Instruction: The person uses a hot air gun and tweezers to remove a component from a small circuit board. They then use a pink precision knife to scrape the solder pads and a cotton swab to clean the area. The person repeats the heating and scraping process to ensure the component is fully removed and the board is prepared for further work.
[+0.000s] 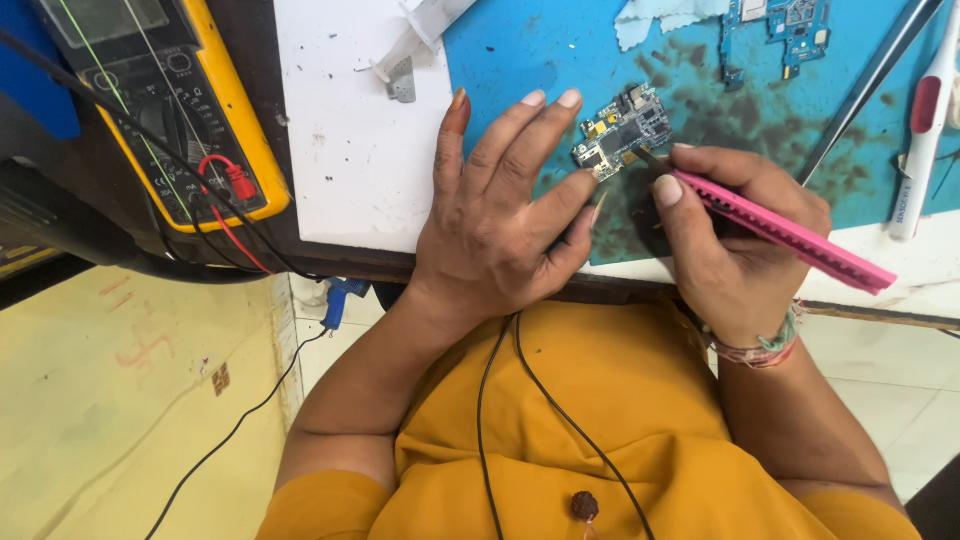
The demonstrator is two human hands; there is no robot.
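Circuit board, small, with gold and dark components, lies on the blue work mat near the mat's lower edge; we find it between our two hands. Our left hand rests flat and released on the mat, fingers spread; the thumb tip touches the board's lower left corner and nothing is grasped. Our right hand is clenched round a pink ridged tool, held like a pen; its dark tip meets the board's lower right edge.

We note the mat is stained with dark patches around the board; a second, blue circuit board lies at the mat's upper edge, well apart. A white sheet sits left of the mat, with a clear syringe at its top; a small metal piece lies just below the syringe tip. A yellow multimeter stands further left, its dial dark, a red plug and black leads in its lower part. A white tool with a red panel lies at the far right; its printed marking is a narrow dark strip.
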